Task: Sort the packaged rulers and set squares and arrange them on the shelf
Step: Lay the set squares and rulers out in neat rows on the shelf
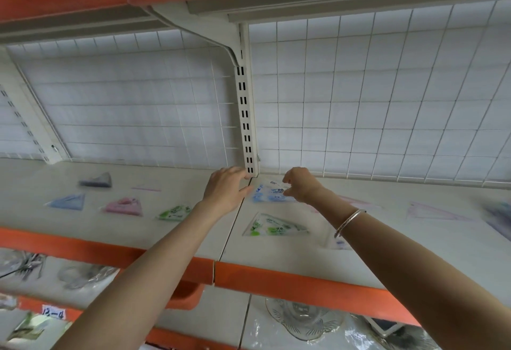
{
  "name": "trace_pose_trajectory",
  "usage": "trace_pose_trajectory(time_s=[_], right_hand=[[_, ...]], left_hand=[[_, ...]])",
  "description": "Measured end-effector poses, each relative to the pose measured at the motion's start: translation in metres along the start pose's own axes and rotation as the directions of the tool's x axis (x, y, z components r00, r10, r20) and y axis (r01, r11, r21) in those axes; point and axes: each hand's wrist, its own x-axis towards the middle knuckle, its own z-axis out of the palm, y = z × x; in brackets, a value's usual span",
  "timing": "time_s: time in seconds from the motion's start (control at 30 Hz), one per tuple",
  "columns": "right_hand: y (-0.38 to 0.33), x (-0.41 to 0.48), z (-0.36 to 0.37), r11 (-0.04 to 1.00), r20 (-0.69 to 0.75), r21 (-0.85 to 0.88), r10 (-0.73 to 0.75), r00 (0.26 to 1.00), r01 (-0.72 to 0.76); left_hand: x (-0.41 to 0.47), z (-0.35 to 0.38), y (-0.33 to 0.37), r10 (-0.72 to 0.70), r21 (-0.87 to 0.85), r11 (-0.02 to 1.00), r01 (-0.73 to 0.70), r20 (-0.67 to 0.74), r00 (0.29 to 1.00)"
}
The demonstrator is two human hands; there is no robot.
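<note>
Head cam shows both arms stretched to the back of the shelf (387,239), so my read is we're mid-placement: one blue set square pack (269,193) being lined up at the rear. That pack lies flat right between the two grips, just in front of the slotted upright (246,117). The right grip (300,185) is curled narrow and looks to be pinching the pack's far edge, wrist bent down, bangle (349,222) on the forearm. The left grip (225,187) is spread loose and holds nothing, thumb at the pack's left edge. Touching or not? Too blurry to call. A green pack (272,228) sits nearer the person than both grips, and a pink pack (123,206) lies well off to the left grip's left. Next move, I'd guess: let go without dragging it, then fetch a matching colour.
</note>
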Motion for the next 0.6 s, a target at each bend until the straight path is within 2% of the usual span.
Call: trace_pose_trajectory(time_s=[0.3,0.6], right_hand=[[-0.002,0.011,0.013,0.999,0.050,-0.036,0.010,0.999,-0.009],[0.003,0.009,0.017,1.000,0.029,0.001,0.014,0.999,-0.014]], left_hand=[[0.002,0.007,-0.014,-0.014,0.033,0.999,0.012,0.057,0.998],[-0.001,0.009,-0.012,-0.019,0.042,0.999,0.014,0.102,0.995]])
